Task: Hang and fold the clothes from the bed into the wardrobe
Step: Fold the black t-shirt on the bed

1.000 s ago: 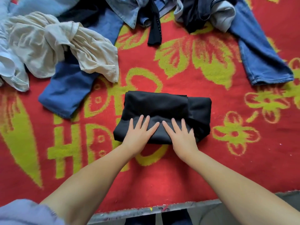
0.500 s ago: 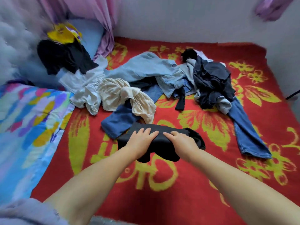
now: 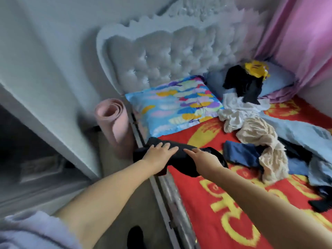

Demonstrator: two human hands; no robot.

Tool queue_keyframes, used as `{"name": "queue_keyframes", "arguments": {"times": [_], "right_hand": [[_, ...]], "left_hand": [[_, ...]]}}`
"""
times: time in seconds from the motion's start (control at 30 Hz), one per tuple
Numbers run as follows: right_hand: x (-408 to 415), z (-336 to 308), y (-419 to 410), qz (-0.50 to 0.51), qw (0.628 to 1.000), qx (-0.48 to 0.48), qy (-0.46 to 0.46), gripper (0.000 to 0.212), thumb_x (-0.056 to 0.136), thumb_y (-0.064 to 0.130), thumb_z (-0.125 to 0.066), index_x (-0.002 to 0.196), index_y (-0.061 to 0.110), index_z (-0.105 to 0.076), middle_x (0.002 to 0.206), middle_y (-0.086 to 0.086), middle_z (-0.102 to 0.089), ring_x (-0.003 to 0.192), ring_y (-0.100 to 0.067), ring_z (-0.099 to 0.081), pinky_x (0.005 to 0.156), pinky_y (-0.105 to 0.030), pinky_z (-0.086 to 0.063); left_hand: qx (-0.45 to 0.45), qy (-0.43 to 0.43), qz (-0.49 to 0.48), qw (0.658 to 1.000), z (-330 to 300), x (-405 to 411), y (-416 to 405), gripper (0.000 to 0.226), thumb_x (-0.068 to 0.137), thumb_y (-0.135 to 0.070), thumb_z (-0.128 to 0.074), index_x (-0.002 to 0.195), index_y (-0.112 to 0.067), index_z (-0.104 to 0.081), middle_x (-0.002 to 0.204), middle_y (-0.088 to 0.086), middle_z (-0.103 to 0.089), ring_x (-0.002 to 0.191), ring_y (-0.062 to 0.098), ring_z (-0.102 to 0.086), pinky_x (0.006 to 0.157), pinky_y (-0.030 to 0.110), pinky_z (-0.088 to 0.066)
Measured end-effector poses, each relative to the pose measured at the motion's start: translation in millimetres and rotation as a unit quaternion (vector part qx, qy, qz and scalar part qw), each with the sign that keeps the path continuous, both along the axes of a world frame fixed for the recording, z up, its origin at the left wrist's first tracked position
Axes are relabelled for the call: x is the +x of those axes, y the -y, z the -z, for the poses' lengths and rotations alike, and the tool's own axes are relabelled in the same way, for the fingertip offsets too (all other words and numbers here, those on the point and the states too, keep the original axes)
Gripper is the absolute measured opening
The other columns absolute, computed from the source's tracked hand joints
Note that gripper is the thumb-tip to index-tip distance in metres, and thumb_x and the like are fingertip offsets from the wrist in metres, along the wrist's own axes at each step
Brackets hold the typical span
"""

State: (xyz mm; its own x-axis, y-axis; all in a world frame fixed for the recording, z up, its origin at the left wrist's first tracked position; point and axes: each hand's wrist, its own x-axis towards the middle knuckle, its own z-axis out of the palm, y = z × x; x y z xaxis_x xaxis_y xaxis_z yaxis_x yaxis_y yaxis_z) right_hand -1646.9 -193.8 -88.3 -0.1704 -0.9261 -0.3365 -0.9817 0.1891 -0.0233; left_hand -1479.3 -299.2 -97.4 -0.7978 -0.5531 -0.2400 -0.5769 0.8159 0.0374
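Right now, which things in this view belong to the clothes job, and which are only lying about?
Part of the job:
- folded black garment, held by left hand and right hand
- pile of unfolded clothes on the bed

Only lying about:
- rolled pink mat on the floor
- colourful pillow
- pink curtain

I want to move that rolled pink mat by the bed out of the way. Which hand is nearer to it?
Left. The left hand holds the folded black garment just right of the pink mat; the right hand holds it farther right, over the bed.
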Motion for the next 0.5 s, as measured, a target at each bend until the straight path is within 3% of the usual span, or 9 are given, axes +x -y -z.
{"name": "queue_keyframes", "arguments": {"times": [0.23,0.5], "right_hand": [[191.1,-12.2,85.2,-0.187,0.982,-0.002,0.023,0.076,0.088,0.007,-0.048,0.151,0.035,-0.017,0.145,0.002,-0.040,0.119,-0.028,-0.054,0.087,-0.040,-0.050],[431.4,-19.4,152.4,-0.306,0.952,-0.012,0.024,0.075,0.089,0.013,-0.052,0.151,0.036,-0.015,0.143,0.000,-0.043,0.117,-0.029,-0.055,0.088,-0.040,-0.048]], "left_hand": [[-0.006,-0.009,-0.167,0.986,-25.4,219.3,17.8,0.063,0.093,-0.005,-0.041,0.150,-0.026,-0.022,0.145,0.013,-0.033,0.130,0.038,-0.037,0.100,0.053,-0.035],[-0.009,0.000,-0.274,0.962,-39.9,463.5,34.2,0.063,0.092,-0.009,-0.046,0.148,-0.024,-0.024,0.137,0.013,-0.040,0.121,0.038,-0.045,0.092,0.049,-0.042]]}}
